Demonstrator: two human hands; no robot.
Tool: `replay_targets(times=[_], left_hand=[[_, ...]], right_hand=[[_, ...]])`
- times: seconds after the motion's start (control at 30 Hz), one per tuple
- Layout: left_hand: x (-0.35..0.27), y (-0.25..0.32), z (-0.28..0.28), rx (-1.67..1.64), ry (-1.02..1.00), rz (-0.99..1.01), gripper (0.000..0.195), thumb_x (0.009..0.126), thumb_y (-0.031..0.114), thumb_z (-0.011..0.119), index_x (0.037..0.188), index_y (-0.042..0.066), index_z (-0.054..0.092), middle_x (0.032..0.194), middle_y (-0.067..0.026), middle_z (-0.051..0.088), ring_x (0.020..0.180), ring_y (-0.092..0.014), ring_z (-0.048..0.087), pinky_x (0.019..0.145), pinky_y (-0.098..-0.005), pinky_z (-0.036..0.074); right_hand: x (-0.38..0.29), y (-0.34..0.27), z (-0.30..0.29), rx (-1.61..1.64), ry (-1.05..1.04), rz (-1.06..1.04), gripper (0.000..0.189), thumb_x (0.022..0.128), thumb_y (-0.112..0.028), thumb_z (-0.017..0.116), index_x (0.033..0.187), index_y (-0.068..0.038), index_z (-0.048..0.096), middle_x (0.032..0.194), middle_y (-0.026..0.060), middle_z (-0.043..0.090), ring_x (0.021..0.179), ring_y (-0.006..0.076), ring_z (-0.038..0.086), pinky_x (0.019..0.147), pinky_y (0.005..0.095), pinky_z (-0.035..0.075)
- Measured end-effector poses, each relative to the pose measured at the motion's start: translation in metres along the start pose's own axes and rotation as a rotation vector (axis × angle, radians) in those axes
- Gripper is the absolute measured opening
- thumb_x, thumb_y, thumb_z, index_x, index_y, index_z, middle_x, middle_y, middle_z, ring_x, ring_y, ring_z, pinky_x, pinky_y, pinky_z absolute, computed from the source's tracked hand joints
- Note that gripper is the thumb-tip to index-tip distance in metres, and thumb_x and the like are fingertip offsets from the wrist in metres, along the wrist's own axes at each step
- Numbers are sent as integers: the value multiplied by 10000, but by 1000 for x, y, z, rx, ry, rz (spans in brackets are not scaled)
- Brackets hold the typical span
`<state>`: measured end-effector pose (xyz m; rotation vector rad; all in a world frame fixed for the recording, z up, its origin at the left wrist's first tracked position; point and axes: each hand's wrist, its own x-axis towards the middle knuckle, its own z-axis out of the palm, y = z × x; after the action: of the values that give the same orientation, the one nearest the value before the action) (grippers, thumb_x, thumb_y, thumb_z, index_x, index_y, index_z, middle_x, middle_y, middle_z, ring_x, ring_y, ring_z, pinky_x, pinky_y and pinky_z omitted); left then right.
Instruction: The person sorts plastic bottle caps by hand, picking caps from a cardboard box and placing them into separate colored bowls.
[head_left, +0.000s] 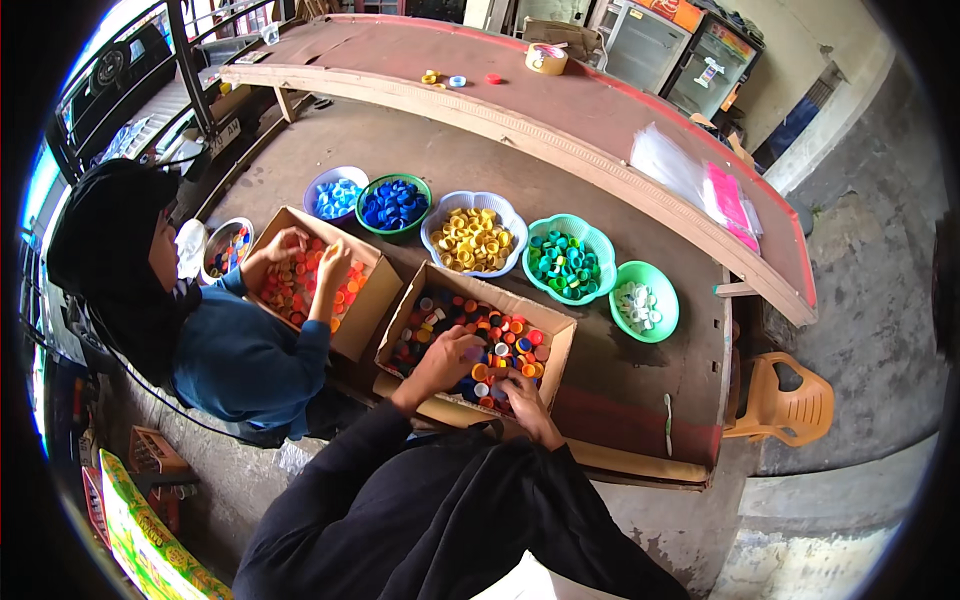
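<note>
Before me is a cardboard box (561, 330) of mixed plastic bottle caps (517, 328) in orange, red, blue, white and other colours. My left hand (447, 365) is over the middle of the caps, a purple cap (473, 352) at its fingertips. At the near right side of the box is my right hand (527, 407), fingers curled down among the caps. A pale, blurred cap (498, 390) lies by its fingertips; whether it is gripped is unclear. Beyond the box stand baskets of yellow caps (472, 238), green caps (568, 262) and white caps (637, 306).
On my left a co-worker (240, 360) has both hands over a box of red and orange caps (300, 279). Bowls of light blue caps (337, 198) and dark blue caps (393, 202) stand behind it. A toothbrush (668, 424) lies right; a raised shelf (480, 124) spans the back.
</note>
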<state>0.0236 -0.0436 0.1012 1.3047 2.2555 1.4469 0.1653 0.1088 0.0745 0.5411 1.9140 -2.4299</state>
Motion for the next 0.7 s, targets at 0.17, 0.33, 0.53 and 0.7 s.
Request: replay_targets(times=[0.17, 0.33, 0.53, 0.7], left_hand=[[1, 11, 4, -69, -12, 20, 301, 751, 90, 686, 1048, 58, 646, 952, -145, 632, 848, -280, 644, 731, -336, 519], [-9, -3, 11, -816, -279, -434, 381, 975, 212, 479, 1248, -53, 475, 1117, -78, 591, 1022, -156, 589, 931, -307, 486], [-11, -8, 13, -1074, -259, -584, 378, 978, 233, 471, 1256, -23, 480, 1180, -79, 553, 1079, -150, 554, 957, -286, 458], [-9, -10, 13, -1077, -295, -585, 374, 977, 249, 475, 1250, -8, 482, 1159, -61, 559, 1078, -132, 544, 944, -277, 450]], right_hand=[[0, -4, -5, -339, 135, -43, 289, 876, -251, 643, 1063, -31, 633, 935, 45, 638, 864, 117, 573, 786, 259, 450], [8, -10, 2, -219, 202, -101, 177, 856, -164, 675, 975, -42, 626, 789, -9, 560, 706, 54, 517, 579, 197, 430], [17, -25, 20, -589, 276, -489, 201, 803, -86, 701, 978, -34, 618, 773, 66, 559, 688, 151, 543, 613, 280, 451], [16, -24, 19, -720, 290, -550, 203, 785, -85, 704, 969, -47, 626, 767, 72, 538, 699, 204, 541, 650, 327, 455]])
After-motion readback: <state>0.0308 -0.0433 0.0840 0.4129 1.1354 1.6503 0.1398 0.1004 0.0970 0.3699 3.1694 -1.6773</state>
